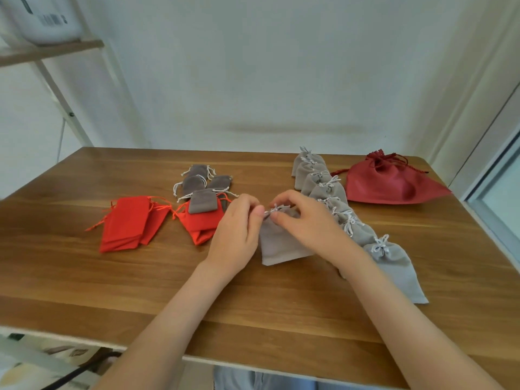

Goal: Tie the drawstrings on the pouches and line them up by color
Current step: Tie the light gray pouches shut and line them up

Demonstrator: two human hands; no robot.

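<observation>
At mid-tabletop point(253, 311), a grey pouch point(278, 246) lying flat, gathered neck away from the near edge, base toward it. Left hand point(235, 235) and right hand point(309, 223) meeting over that neck, fingers curled; each grip clenched on the white drawstring point(270, 211), pinched between thumb and fingertips.

Just right of the right hand, partly behind its wrist, a slanting row of tied grey pouches point(329, 190), overlapping one another, from near the far edge down toward the near right. Beyond the row, by the far right corner, a large dark red pouch point(391, 184), its tip close to the right edge.

Left of the hands, a heap of untied grey pouches point(197, 180), one lapping onto a pile of orange-red pouches point(197, 223) just beside the left hand. Further left, apart, a second stack of orange-red pouches point(126, 223).

Bare wood in a wide band between all of this and the near edge, crossed only by the two forearms. More bare wood at the far left corner and along the left edge. Far edge against a white wall; a shelf point(50, 49) high at left.
</observation>
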